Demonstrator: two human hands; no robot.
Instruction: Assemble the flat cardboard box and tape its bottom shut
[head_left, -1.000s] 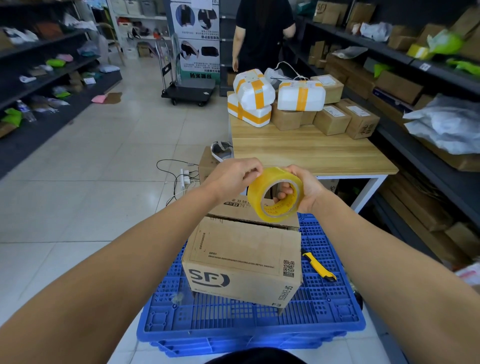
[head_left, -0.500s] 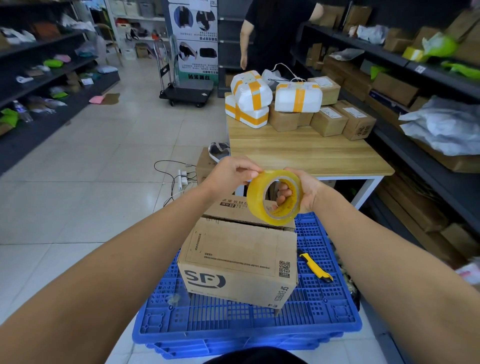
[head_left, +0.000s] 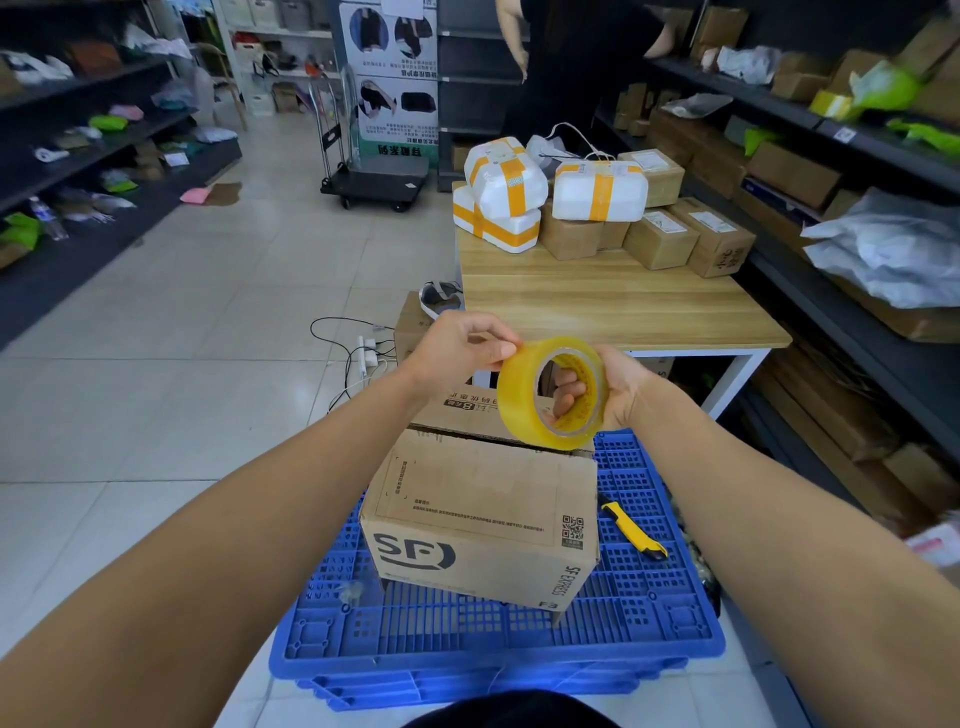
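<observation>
Blue crate (head_left: 675, 623) | tape roll (head_left: 524, 400) above box (head_left: 483, 519) | right fingers (head_left: 569, 389) through core, left (head_left: 462, 348) seemingly pinching rim

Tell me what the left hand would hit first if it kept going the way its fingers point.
Its fingers point right, at the tape roll that the left hand is already pinching at the rim. Past that comes the right hand, whose fingers are inside the roll.
</observation>
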